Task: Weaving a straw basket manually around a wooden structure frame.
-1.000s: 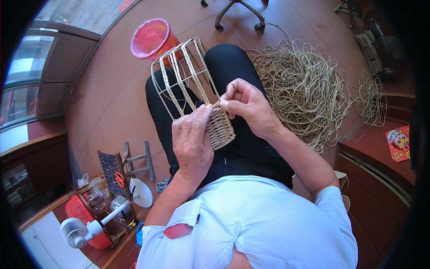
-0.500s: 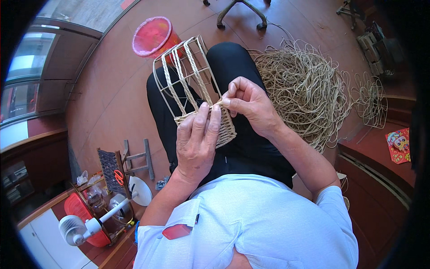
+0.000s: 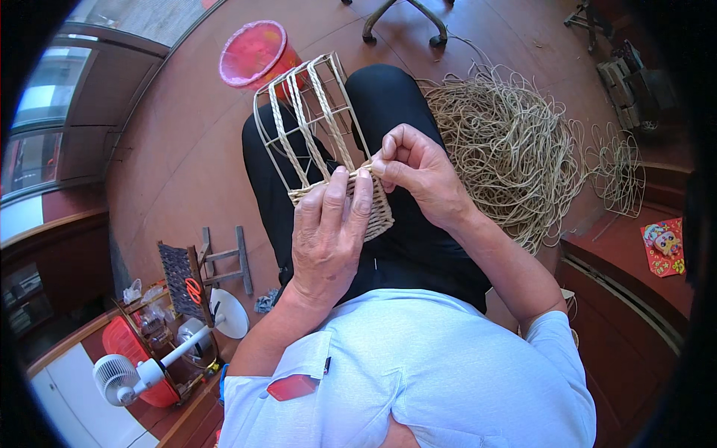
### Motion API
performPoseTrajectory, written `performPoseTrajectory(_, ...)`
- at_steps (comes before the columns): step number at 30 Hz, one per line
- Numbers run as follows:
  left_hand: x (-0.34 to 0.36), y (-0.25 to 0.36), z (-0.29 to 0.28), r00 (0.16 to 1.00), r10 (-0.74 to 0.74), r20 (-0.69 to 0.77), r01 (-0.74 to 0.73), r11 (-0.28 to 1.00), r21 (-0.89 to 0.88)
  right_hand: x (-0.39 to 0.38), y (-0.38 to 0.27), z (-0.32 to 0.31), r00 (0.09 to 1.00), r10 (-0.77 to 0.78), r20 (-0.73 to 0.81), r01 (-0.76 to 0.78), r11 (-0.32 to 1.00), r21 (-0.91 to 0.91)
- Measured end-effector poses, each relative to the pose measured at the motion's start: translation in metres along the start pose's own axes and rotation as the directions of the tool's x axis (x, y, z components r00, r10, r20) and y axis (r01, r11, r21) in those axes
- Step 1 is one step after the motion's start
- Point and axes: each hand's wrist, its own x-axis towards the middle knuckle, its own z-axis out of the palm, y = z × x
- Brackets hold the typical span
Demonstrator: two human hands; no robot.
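Across my lap lies a half-woven basket (image 3: 379,218): a boxy wire frame with its near end covered in tan cord and several braided cords running along the bare frame. My left hand (image 3: 326,231) holds the woven end, its fingers laid over the top row and its thumb out of sight. At the right corner of that row, my right hand (image 3: 418,173) pinches a strand of cord (image 3: 371,169) between thumb and forefinger. The other fingers of that hand are curled. Much of the weave is covered by my left hand.
A big heap of loose tan cord (image 3: 508,157) lies on the floor to the right, beside a bare wire frame (image 3: 618,170). Beyond my knees stands a red bucket (image 3: 258,56). To the left are a white fan (image 3: 119,379) and red-handled scissors (image 3: 193,291).
The basket and both hands have shifted very slightly upward in the view. Both hands keep the same hold on the weave and the strand.
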Motion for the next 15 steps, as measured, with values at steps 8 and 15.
performPoseTrajectory(8, 0.004, 0.005, -0.004, 0.999, -0.024, 0.03, 0.023, 1.0, 0.017, -0.001, -0.002, 0.003, 1.0, -0.016, -0.014, 0.015, 0.999, -0.029)
performPoseTrajectory(15, 0.019, 0.014, -0.01, 0.998, -0.013, 0.062, 0.005, 0.992, 0.125, -0.002, -0.005, 0.008, 0.998, -0.047, -0.032, 0.043, 0.993, -0.113)
